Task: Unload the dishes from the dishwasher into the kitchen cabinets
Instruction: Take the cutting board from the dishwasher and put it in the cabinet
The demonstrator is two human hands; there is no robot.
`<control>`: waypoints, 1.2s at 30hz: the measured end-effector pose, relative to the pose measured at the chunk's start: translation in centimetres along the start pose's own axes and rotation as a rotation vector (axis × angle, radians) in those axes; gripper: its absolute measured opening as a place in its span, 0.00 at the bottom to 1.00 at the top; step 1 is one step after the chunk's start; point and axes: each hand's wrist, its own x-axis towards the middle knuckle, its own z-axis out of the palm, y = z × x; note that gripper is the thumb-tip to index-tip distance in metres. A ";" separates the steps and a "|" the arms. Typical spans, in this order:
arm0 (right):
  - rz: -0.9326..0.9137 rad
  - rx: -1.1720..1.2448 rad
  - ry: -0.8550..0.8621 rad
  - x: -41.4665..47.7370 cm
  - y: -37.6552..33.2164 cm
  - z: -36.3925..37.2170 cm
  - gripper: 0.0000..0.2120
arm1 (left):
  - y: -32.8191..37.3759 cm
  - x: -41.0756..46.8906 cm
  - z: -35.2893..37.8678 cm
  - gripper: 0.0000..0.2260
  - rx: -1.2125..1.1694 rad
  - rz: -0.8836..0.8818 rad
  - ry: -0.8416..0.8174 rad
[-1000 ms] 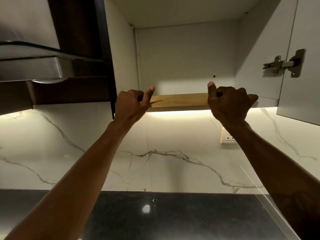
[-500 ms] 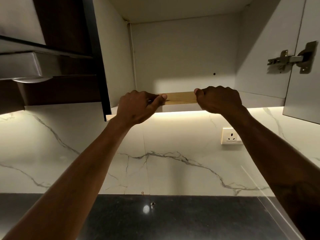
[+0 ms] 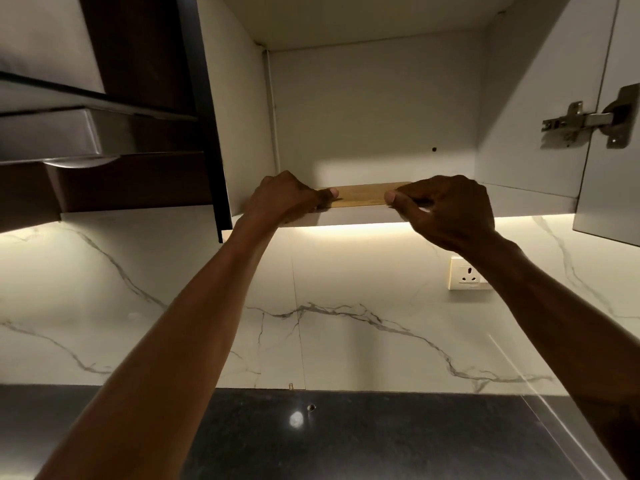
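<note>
A flat wooden board (image 3: 363,195) lies on the bottom shelf of the open upper cabinet (image 3: 374,116), seen edge-on from below. My left hand (image 3: 287,199) grips its left end with the thumb on top. My right hand (image 3: 446,209) holds its right end, thumb pressed on the board's front edge. Only the strip of wood between my thumbs shows; the rest of the board is hidden by my hands and the shelf's front lip. The cabinet interior above the board is bare and grey.
The cabinet door (image 3: 616,133) hangs open at the right on a metal hinge (image 3: 585,119). A range hood (image 3: 52,133) juts out at the left. Below are a marble backsplash with a wall socket (image 3: 465,273) and a dark countertop (image 3: 346,438).
The board has slid further into the cabinet onto the shelf. My hands have come closer together along it, and less wood shows between them.
</note>
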 end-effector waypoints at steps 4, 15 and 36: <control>0.027 0.054 -0.057 -0.1 0.1 -0.2 0.19 | -0.7 -1.6 0.5 0.27 0.109 0.116 0.122; 0.074 -0.072 -0.251 -1.6 -0.6 -1.1 0.24 | -1.1 -5.0 1.8 0.26 0.288 0.407 0.413; 0.230 -0.331 -0.438 -16.2 -12.1 -7.8 0.30 | -2.3 -18.2 4.1 0.31 -0.050 0.593 -0.009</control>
